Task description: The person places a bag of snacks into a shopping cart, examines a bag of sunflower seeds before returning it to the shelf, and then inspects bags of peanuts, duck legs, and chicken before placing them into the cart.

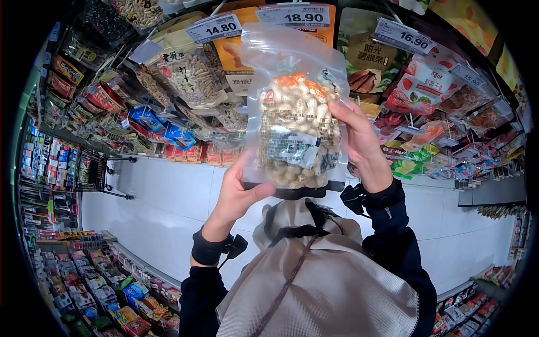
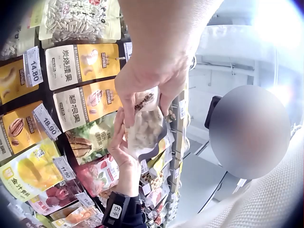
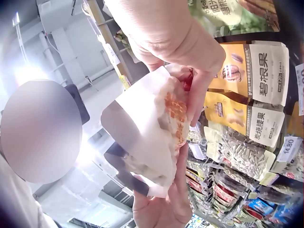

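Both hands hold up a clear plastic bag of peanuts in their shells (image 1: 292, 115), with orange and black print and a pale label on its face. My left hand (image 1: 238, 191) grips the bag's lower left corner, thumb lying over the front. On the right edge, higher up, my right hand (image 1: 364, 140) pinches the bag with its thumb on the front. In the left wrist view the peanut bag (image 2: 146, 128) is seen edge-on between the two hands. The right wrist view shows the bag's empty top part (image 3: 135, 104) catching white glare.
Hanging snack pouches (image 1: 191, 70) and price tags (image 1: 295, 16) fill the rack behind the bag. A shopping cart (image 1: 92, 171) stands at the left on the pale floor (image 1: 168, 185). Shelves of packets (image 1: 92, 281) line the lower left.
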### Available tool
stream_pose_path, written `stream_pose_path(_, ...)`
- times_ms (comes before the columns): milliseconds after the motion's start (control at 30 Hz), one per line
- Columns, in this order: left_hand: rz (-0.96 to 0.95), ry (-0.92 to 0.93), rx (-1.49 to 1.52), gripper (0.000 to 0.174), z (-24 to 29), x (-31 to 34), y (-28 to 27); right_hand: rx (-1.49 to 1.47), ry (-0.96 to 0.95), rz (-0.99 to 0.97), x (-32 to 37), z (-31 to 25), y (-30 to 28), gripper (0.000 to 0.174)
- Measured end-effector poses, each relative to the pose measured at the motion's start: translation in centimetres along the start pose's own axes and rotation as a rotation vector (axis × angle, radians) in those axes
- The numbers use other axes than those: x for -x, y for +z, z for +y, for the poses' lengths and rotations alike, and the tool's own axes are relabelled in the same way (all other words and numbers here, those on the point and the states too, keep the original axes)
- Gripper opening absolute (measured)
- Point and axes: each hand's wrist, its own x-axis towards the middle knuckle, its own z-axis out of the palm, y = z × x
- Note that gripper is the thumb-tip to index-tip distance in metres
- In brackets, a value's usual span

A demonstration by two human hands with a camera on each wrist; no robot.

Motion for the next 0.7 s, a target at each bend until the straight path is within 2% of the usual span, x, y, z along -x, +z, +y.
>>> stream_pose_path(67,0.007,-0.017,0.020,0.068,0.3,0.1,0.2,0.028,0.013,-0.011,0.2,-0.3,0.4,0.039)
stream_pose_path(167,-0.005,-0.115,-0.144,0.062,1.4,0.1,0.7,0.131,0.039,-0.005,0.7,-0.3,0.9,0.040)
stream_pose_path(333,0.010,-0.049,-0.091,0.059,1.3,0.6,1.3,0.230,0.022,-0.035,1.7,-1.0,1.4,0.043)
stream_pose_path(367,0.020,-0.050,-0.068,0.059,1.0,0.8,1.0,0.313,-0.052,0.102,2.1,-0.9,1.6,0.043)
stream_pose_path(467,0.078,-0.018,0.027,0.056,1.6,1.1,1.6,0.456,-0.473,0.350,3.2,-1.5,4.1,0.041)
stream_pose_path(533,0.129,0.043,-0.023,0.053,1.5,1.4,1.4,0.691,-0.910,0.421,4.2,-0.3,2.8,0.043)
stream_pose_path(600,0.160,0.076,-0.016,0.051,1.8,1.4,1.6,1.153,-1.291,0.280,6.3,0.4,1.4,0.036)
stream_pose_path(667,0.170,0.056,-0.010,0.051,2.2,1.5,1.8,1.529,-1.230,-0.175,7.9,0.2,1.8,0.027)
stream_pose_path(700,0.161,0.103,-0.026,0.054,1.9,1.6,1.9,1.588,-1.254,-0.136,8.0,0.8,2.9,0.024)
